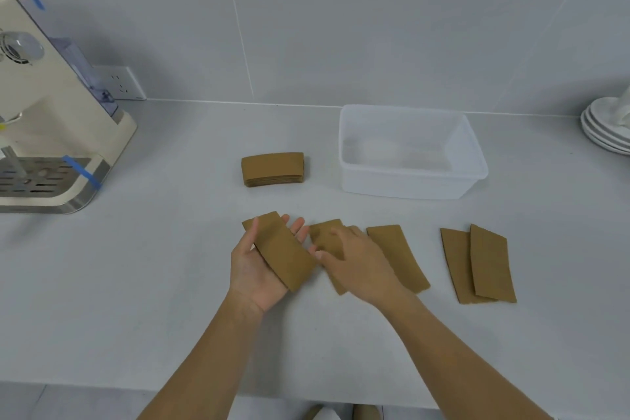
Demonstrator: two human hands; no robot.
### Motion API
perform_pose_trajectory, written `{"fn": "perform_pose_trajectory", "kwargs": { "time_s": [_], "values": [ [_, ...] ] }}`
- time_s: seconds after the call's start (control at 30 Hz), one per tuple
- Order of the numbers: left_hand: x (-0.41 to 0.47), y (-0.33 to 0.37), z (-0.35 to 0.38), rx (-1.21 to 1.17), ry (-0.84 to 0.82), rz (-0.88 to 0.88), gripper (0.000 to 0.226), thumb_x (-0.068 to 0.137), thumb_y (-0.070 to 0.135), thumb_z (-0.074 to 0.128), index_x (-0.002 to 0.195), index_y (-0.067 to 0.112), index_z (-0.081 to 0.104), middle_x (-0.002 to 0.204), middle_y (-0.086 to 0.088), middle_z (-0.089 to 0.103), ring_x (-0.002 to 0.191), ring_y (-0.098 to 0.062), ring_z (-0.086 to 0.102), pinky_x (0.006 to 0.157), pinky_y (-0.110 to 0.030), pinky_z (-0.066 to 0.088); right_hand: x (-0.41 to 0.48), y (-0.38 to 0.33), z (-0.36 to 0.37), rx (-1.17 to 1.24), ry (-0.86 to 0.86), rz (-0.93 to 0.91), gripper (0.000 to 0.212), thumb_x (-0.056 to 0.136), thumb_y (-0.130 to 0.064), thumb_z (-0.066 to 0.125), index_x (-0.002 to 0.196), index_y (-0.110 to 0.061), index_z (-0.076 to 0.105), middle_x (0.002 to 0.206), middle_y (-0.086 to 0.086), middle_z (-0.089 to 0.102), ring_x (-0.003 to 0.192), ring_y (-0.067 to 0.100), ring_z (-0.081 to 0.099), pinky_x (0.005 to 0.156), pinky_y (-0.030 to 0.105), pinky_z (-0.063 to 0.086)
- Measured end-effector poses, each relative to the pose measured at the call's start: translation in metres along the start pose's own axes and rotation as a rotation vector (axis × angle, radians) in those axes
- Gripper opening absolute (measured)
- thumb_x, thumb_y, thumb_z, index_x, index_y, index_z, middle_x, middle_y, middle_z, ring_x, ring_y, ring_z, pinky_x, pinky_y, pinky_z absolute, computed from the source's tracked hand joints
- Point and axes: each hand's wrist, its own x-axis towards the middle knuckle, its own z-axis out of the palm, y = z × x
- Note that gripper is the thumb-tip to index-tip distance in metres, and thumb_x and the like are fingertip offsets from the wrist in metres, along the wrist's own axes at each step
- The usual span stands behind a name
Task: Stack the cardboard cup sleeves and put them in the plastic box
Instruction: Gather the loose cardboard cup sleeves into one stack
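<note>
My left hand [254, 269] is palm up and holds a flat brown cardboard cup sleeve [283, 251] lying across its fingers. My right hand [358, 262] rests palm down on another sleeve [325, 235] on the counter, covering most of it. A further sleeve [400, 257] lies just right of that hand. Two overlapping sleeves [477, 264] lie farther right. A neat stack of sleeves [272, 169] sits behind my hands. The clear plastic box [410, 184] stands open at the back right, with nothing in it.
A cream coffee machine [51, 119] with blue tape fills the left side. A pile of white plates [605, 126] sits at the far right edge. The grey counter [136, 283] meets a tiled wall with a socket [124, 83] behind.
</note>
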Motion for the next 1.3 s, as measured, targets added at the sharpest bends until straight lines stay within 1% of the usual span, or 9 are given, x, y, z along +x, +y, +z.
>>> {"fn": "perform_pose_trajectory", "kwargs": {
  "time_s": [0.1, 0.23, 0.33, 0.43, 0.53, 0.7, 0.83, 1.0, 1.3],
  "values": [
    [-0.001, 0.006, -0.006, -0.004, 0.016, 0.047, 0.067, 0.069, 0.045, 0.063, 0.126, 0.010, 0.056, 0.123, -0.015, 0.064, 0.109, -0.028, 0.064, 0.090, -0.055, 0.049, 0.003, 0.005, 0.011, -0.253, 0.142, 0.060, 0.061, 0.089, -0.050, 0.044, 0.138, -0.015, 0.030, 0.139, 0.006, 0.042, 0.127, 0.024, 0.040, 0.103, 0.037, 0.034],
    [-0.002, 0.009, -0.011, -0.005, 0.033, 0.049, 0.068, 0.068, 0.045, 0.063, 0.125, 0.010, 0.056, 0.123, -0.014, 0.064, 0.111, -0.028, 0.063, 0.092, -0.053, 0.049, 0.004, 0.012, 0.033, -0.354, 0.188, 0.088, 0.076, 0.086, -0.058, 0.043, 0.144, -0.017, 0.016, 0.143, 0.006, 0.037, 0.130, 0.024, 0.037, 0.104, 0.037, 0.032],
    [-0.002, 0.011, -0.013, -0.005, 0.050, 0.056, 0.066, 0.068, 0.044, 0.064, 0.124, 0.009, 0.057, 0.123, -0.014, 0.065, 0.111, -0.028, 0.063, 0.094, -0.051, 0.049, 0.001, 0.016, 0.046, -0.433, 0.182, 0.102, 0.068, 0.088, -0.054, 0.042, 0.140, -0.013, 0.027, 0.140, 0.010, 0.040, 0.129, 0.027, 0.038, 0.102, 0.039, 0.033],
    [-0.002, 0.013, -0.014, -0.008, 0.063, 0.055, 0.066, 0.068, 0.043, 0.064, 0.124, 0.009, 0.058, 0.122, -0.015, 0.065, 0.111, -0.028, 0.063, 0.093, -0.050, 0.050, 0.000, 0.013, 0.048, -0.477, 0.251, 0.073, 0.058, 0.086, -0.049, 0.050, 0.129, -0.010, 0.044, 0.127, 0.014, 0.054, 0.116, 0.031, 0.051, 0.091, 0.042, 0.042],
    [-0.002, 0.014, -0.015, -0.013, 0.079, 0.043, 0.061, 0.073, 0.043, 0.062, 0.123, 0.009, 0.058, 0.122, -0.015, 0.065, 0.113, -0.029, 0.061, 0.092, -0.050, 0.050, 0.002, 0.012, 0.043, -0.486, 0.186, 0.065, 0.052, 0.093, -0.042, 0.039, 0.136, -0.013, 0.032, 0.136, 0.012, 0.044, 0.124, 0.028, 0.042, 0.098, 0.039, 0.036],
    [0.000, 0.014, -0.014, -0.032, 0.088, 0.032, 0.055, 0.081, 0.043, 0.058, 0.124, 0.009, 0.057, 0.123, -0.016, 0.063, 0.115, -0.029, 0.059, 0.095, -0.051, 0.046, 0.002, 0.008, 0.035, -0.520, 0.131, 0.069, 0.042, 0.094, -0.038, 0.037, 0.126, -0.011, 0.039, 0.134, 0.012, 0.045, 0.122, 0.027, 0.042, 0.097, 0.037, 0.036],
    [0.001, 0.013, -0.012, -0.028, 0.083, 0.013, 0.055, 0.081, 0.043, 0.058, 0.125, 0.009, 0.057, 0.124, -0.016, 0.063, 0.114, -0.030, 0.060, 0.094, -0.051, 0.046, 0.006, 0.005, 0.022, -0.442, 0.083, 0.101, 0.037, 0.089, -0.033, 0.044, 0.119, -0.011, 0.045, 0.124, 0.009, 0.051, 0.114, 0.025, 0.046, 0.093, 0.034, 0.038],
    [0.001, 0.010, -0.007, 0.013, 0.067, 0.001, 0.060, 0.072, 0.041, 0.065, 0.123, 0.010, 0.058, 0.122, -0.016, 0.064, 0.112, -0.030, 0.062, 0.092, -0.051, 0.048, 0.013, -0.010, -0.004, -0.039, 0.008, 0.213, 0.045, 0.081, -0.034, 0.053, 0.121, -0.014, 0.049, 0.118, 0.007, 0.053, 0.109, 0.025, 0.052, 0.094, 0.041, 0.047],
    [0.001, -0.002, 0.005, 0.114, -0.049, -0.013, 0.048, 0.076, 0.041, 0.062, 0.115, 0.014, 0.064, 0.115, -0.013, 0.066, 0.108, -0.033, 0.061, 0.093, -0.047, 0.048, 0.003, -0.040, 0.010, 0.195, 0.116, -0.024, 0.051, 0.085, -0.032, 0.056, 0.132, -0.020, 0.043, 0.133, 0.001, 0.047, 0.122, 0.018, 0.043, 0.104, 0.038, 0.040]
  ]
}}
